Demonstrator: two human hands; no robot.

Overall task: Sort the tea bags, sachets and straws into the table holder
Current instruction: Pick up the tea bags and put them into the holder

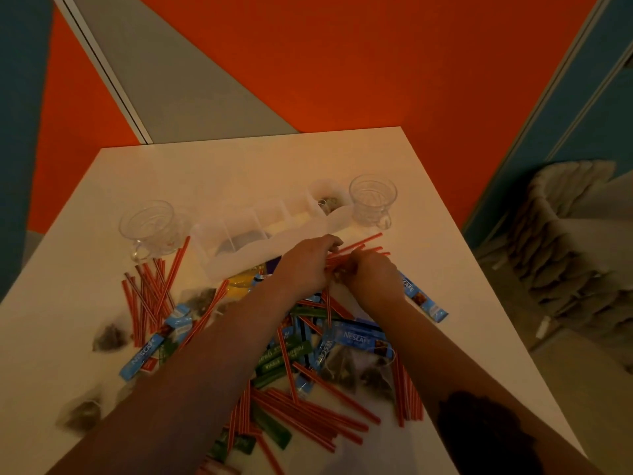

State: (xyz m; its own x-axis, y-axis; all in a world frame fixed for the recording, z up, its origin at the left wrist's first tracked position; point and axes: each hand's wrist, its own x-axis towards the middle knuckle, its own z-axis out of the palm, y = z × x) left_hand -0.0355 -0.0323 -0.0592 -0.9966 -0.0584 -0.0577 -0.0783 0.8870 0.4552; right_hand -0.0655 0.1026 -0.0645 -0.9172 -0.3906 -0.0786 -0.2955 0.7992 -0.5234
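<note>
head view: both hands (308, 265) grasp red straws (363, 246) on white table (171, 173), orange wall (342, 63) behind.

Two clear glass cups on a white table (239, 166): left cup (150, 228) at ten o'clock, right cup (373, 200) at one o'clock. Orange wall (342, 63) beyond, grey woven basket (565, 241) at three o'clock.

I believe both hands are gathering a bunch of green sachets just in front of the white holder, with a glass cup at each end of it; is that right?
Not quite: in the head view the left hand and right hand are gathering red straws, not green sachets. The rest holds: they work just in front of the white holder, with a glass cup at one end and another glass cup at the other.
</note>
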